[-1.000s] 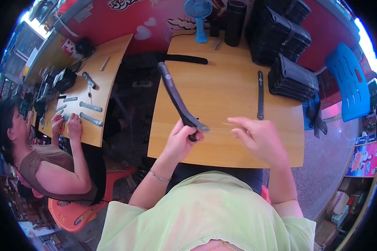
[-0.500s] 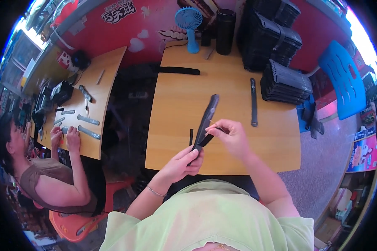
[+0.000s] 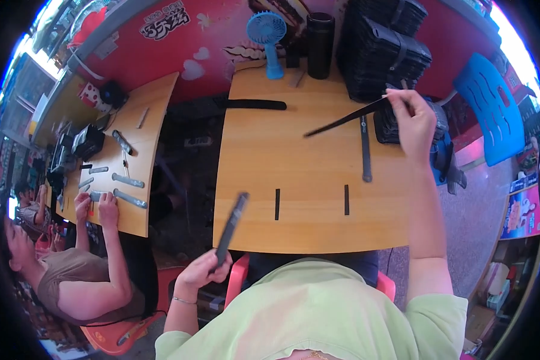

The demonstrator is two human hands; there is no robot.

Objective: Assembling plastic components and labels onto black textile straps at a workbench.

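Note:
My left hand [image 3: 205, 269] is closed round the lower end of a dark grey strap [image 3: 229, 228], tilted up over the table's front left edge. Far to the right, my raised right hand [image 3: 413, 117] pinches one end of a long thin black strip [image 3: 345, 120], whose other end slants down to the left. Under that strip a grey strap [image 3: 366, 156] with a rounded end lies lengthwise on the wooden table [image 3: 306, 234]. Two short black strips [image 3: 277, 204] lie apart near the front.
A black strap [image 3: 257, 104] lies at the table's back left. Behind stand a blue fan [image 3: 267, 30], a black bottle [image 3: 320, 45] and stacked black bundles [image 3: 384, 54]. A blue chair [image 3: 492, 108] is at right. Another person [image 3: 78, 270] handles grey straps at a left table [image 3: 153, 120].
My hands have parted: the left moved down and left with the grey strap, the right went up and right, drawing out the long black strip. A second short black strip now shows on the table.

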